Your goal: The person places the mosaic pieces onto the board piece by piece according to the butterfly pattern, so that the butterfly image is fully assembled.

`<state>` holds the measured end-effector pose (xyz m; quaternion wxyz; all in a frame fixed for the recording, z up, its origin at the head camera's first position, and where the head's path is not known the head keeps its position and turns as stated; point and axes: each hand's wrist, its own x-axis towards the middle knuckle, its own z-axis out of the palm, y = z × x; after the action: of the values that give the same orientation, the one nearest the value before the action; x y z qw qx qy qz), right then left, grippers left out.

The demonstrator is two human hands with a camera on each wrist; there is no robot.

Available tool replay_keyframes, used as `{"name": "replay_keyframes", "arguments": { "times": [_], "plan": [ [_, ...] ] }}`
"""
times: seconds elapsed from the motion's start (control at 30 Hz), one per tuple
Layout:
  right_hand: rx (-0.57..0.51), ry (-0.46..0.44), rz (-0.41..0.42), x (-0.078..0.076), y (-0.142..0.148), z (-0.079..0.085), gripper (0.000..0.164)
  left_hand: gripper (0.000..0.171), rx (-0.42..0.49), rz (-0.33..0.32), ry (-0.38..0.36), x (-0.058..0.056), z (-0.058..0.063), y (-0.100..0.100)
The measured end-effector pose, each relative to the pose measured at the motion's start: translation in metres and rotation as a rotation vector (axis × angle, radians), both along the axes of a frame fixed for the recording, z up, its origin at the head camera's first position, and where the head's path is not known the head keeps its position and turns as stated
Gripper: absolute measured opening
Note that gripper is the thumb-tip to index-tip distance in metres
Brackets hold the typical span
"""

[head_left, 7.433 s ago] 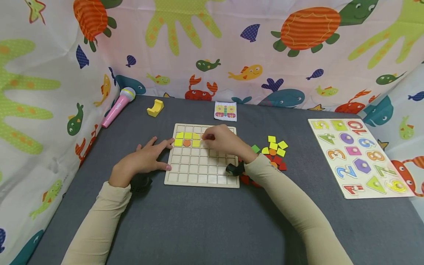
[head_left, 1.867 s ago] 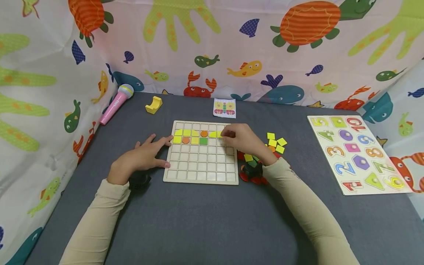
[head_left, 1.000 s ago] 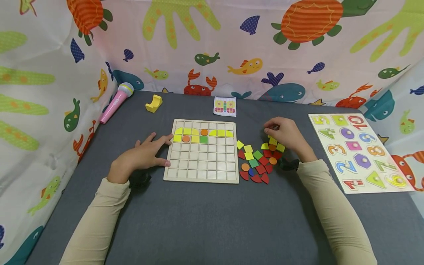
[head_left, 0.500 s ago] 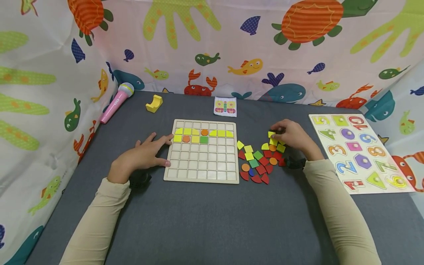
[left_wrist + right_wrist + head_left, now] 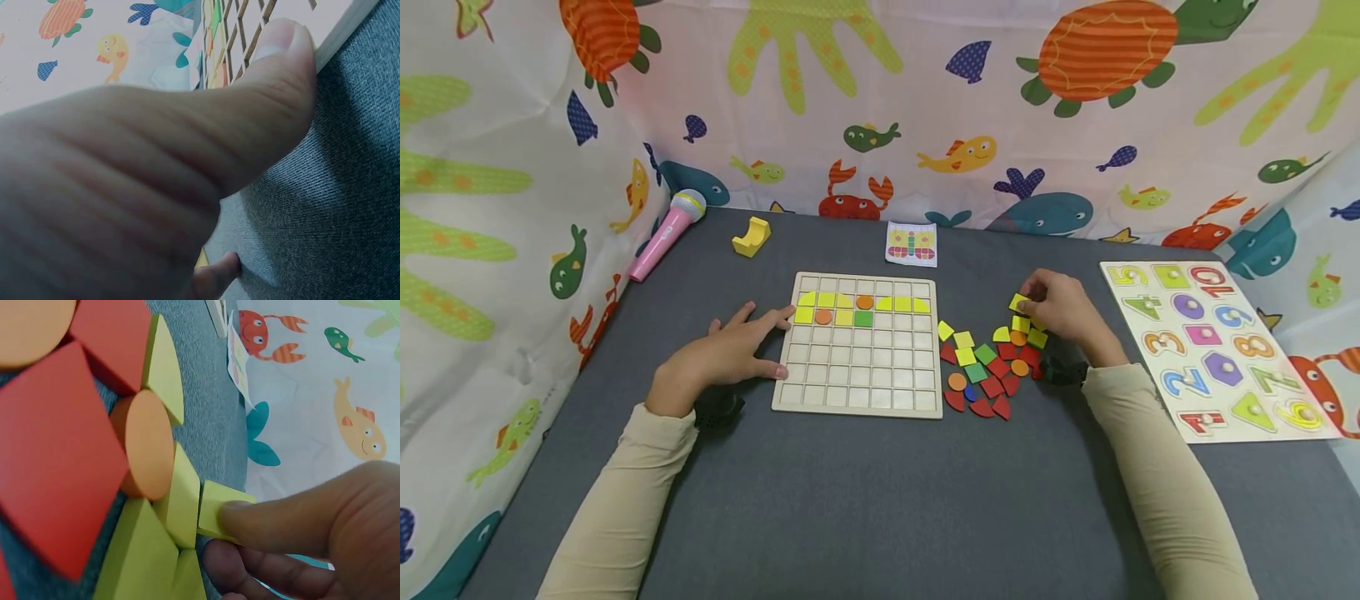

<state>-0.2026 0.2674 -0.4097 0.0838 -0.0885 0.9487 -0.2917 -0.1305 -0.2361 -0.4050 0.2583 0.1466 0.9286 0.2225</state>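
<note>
A wooden grid board (image 5: 859,375) lies in the middle of the table, with yellow tiles, orange discs and one green square in its upper rows. My left hand (image 5: 718,358) has its fingers spread, touching the board's left edge with fingertips and thumb; its thumb (image 5: 275,81) fills much of the left wrist view. Right of the board, my right hand (image 5: 1060,307) pinches a yellow square tile (image 5: 215,499) between thumb and fingers at the far end of the loose pile. Red, yellow, green and orange pieces and a blue one make up this pile (image 5: 992,367).
A small pattern card (image 5: 912,243) lies behind the board. Farther left are a yellow curved block (image 5: 751,237) and a pink toy microphone (image 5: 668,235). A number and shape puzzle board (image 5: 1217,350) lies at right. Printed cloth (image 5: 865,108) hangs around the table's back and sides.
An orange disc, a green square and three yellow tiles have come onto the board. My right hand has moved right to the pile and taken hold of a yellow tile. My left hand stays put.
</note>
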Motion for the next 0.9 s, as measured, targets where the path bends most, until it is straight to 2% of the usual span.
{"name": "replay_keyframes", "arguments": {
  "times": [0.23, 0.73, 0.9],
  "plan": [
    [-0.052, 0.139, -0.048, 0.003, -0.014, 0.000, 0.012, 0.095, 0.007, 0.004, -0.004, 0.001, -0.002, 0.000],
    [-0.180, 0.104, 0.023, 0.004, -0.068, 0.008, 0.013, 0.094, 0.009, 0.007, -0.004, 0.000, -0.002, 0.000],
    [-0.217, 0.095, 0.081, 0.007, -0.090, 0.013, 0.012, 0.095, 0.005, 0.007, -0.002, -0.001, -0.001, 0.000]
  ]
}}
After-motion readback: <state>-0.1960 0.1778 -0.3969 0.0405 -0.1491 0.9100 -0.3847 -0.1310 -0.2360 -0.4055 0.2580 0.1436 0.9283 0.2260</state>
